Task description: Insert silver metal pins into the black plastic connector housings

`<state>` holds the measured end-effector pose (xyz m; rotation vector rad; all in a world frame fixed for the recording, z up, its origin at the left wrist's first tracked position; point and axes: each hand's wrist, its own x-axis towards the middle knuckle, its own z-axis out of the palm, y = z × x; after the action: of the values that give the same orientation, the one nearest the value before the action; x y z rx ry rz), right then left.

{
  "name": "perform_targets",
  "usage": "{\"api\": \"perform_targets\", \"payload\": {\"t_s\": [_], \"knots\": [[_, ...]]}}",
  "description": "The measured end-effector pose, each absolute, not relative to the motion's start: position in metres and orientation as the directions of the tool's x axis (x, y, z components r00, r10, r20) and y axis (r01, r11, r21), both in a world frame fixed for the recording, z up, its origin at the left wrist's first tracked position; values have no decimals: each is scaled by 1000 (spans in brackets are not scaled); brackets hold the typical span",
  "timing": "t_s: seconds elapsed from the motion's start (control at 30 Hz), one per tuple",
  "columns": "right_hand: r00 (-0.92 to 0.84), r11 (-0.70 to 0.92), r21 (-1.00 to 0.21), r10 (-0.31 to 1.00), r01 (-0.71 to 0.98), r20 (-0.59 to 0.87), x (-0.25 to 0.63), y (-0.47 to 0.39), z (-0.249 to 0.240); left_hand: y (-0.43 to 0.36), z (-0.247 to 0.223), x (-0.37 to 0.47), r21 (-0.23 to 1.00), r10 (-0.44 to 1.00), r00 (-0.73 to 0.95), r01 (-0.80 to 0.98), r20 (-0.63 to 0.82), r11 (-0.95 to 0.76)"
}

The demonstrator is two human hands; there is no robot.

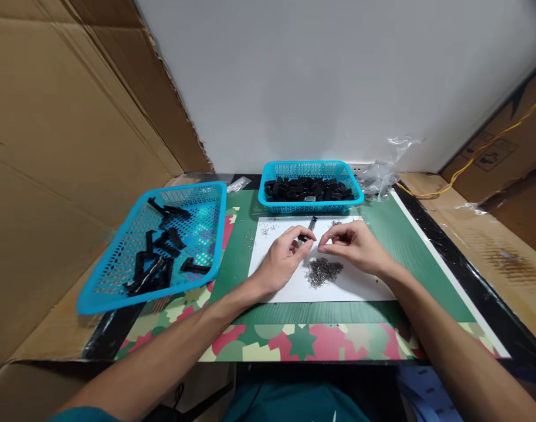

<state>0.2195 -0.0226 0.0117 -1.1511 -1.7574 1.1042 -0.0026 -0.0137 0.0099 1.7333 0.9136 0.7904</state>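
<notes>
My left hand (286, 258) is closed around a small black plastic part (312, 223), whose upper end sticks up past the fingers. Just to the right, my right hand (353, 245) has thumb and forefinger brought together near the part; anything between those fingertips is too small to make out. Both hands are over a white sheet (281, 294). A pile of small metal pieces (323, 272) lies on the sheet below the hands, with smaller scatters of metal bits (266, 230) toward its upper edge.
A blue basket (311, 206) full of black parts stands at the back. Another blue basket (220, 234) with several longer black parts is at the left. Clear plastic bags (377, 177) lie at the back right, near a yellow cable (459, 171). Cardboard (65, 105) walls the left side.
</notes>
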Motion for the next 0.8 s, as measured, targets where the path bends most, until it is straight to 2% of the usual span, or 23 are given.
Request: {"api": "perform_targets", "payload": {"t_s": [0.17,0.4,0.63,0.8], "knots": [[-288,236,-940,944,248,161,216,-25,11,-17,15,-4,960,785,617,182,57,-212],[-247,298,-913,941,279,232,216,-24,9,-16,15,-6,956,782,622,201,44,-213],[-210,315,-923,940,221,270,211,-26,13,-16,12,-6,986,797,603,102,42,-129],[-254,330,-917,928,224,272,213,-28,15,-18,14,-6,987,780,625,96,42,-130]]}}
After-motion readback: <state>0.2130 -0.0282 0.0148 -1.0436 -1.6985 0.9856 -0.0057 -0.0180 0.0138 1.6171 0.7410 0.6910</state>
